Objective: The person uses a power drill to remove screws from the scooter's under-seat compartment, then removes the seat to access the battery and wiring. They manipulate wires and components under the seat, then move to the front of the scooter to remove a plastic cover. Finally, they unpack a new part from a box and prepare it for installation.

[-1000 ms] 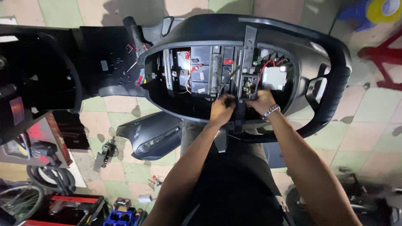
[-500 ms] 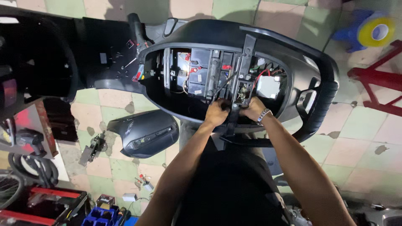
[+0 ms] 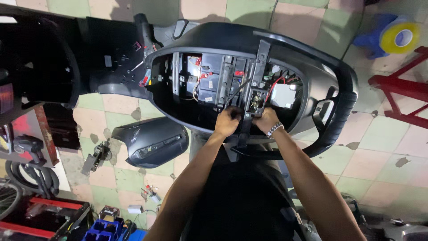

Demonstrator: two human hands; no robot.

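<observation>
Both hands work at the scooter's open bay [image 3: 214, 111]. The left hand [image 3: 226, 125] is clenched beside the black bracket [image 3: 248, 111]; the right hand [image 3: 266, 120] grips its other side, the latch [image 3: 255, 100] just above them.

The fingertips of both the left hand [image 3: 227, 122] and the right hand [image 3: 266, 120] disappear behind the black crossbar [image 3: 252, 89], so the grip can't really be read. The open scooter bay [image 3: 223, 85] is too dark and cramped to sort out its wires. Bicycle wheel [image 3: 8, 201] and red case [image 3: 40, 218] get chopped by the frame edge, same for the red stand [image 3: 401, 89].
</observation>
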